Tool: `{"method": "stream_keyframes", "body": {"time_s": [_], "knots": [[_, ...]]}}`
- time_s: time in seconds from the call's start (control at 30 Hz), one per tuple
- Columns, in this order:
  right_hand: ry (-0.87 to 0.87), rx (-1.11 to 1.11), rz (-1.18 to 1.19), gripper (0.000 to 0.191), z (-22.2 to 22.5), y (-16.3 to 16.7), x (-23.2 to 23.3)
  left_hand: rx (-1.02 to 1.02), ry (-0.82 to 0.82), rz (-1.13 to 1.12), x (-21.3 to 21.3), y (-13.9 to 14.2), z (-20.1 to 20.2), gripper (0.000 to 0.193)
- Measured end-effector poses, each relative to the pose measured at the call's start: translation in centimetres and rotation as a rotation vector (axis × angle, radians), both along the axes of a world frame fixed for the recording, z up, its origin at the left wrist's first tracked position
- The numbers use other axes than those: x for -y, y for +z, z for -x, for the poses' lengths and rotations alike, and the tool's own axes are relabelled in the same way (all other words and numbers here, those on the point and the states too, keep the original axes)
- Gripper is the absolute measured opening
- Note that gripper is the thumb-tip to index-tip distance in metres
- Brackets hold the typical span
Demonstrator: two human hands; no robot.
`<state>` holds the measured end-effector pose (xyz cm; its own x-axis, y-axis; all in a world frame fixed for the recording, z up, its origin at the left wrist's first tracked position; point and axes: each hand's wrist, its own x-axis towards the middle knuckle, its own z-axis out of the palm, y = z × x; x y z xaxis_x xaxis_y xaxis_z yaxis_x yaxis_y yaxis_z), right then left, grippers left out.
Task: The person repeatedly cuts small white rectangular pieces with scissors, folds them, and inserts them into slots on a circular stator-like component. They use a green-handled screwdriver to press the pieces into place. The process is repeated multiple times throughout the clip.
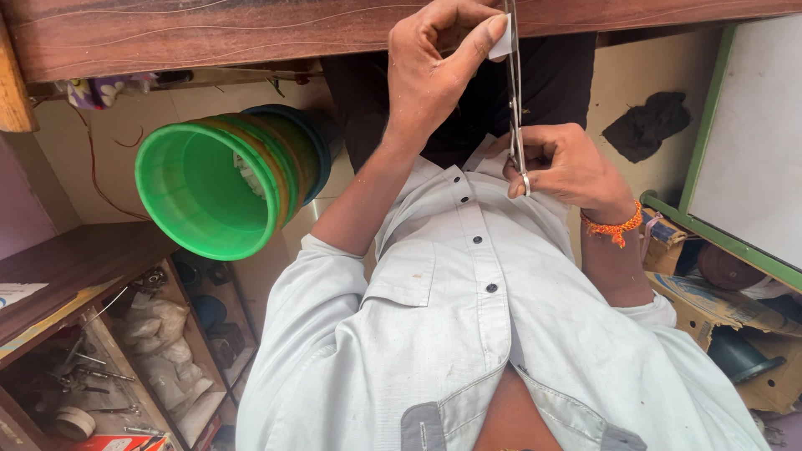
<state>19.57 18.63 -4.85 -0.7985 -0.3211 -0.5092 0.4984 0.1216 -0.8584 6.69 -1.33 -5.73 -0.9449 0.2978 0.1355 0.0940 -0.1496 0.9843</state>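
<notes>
Two bare hands are working in front of the person's pale button shirt (468, 317), just under the edge of a wooden table (209, 33). The left hand (439, 71) is pinching a small white tab (499, 38) between thumb and forefinger, its other fingers curling loosely into the palm. The right hand (568, 167), wearing an orange thread bracelet (614, 225), is clenching around the lower end of a thin metal piece (514, 100). That piece looks like two slim strips lying close together, and it is running nearly straight between both hands and ending in a small ring at the right fingers. What the piece is exactly is too fine to tell. Judging from the grip, the step in hand is holding the metal piece taut while the white tab is being pressed against its upper part. Any further move seems to be calling for a steady lower grip and a careful, small motion of the left fingertips, since the strips are slender and could twist or slip. Nearby, a stack of green buckets (209, 179) is lying on its side to the left, and a shelf with tools (92, 376) is showing below it.
</notes>
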Motion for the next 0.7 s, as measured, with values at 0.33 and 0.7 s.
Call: {"method": "stream_keyframes", "body": {"time_s": [0.33, 0.7], "knots": [[-0.069, 0.040, 0.062, 0.035, -1.1, -0.2, 0.0, 0.125, -0.077, -0.100, -0.5, -1.2, 0.0, 0.014], [-0.413, -0.161, 0.129, 0.049, -1.1, 0.6, -0.3, 0.412, -0.312, -0.383, -0.4, 0.0, 0.4, 0.024]]}}
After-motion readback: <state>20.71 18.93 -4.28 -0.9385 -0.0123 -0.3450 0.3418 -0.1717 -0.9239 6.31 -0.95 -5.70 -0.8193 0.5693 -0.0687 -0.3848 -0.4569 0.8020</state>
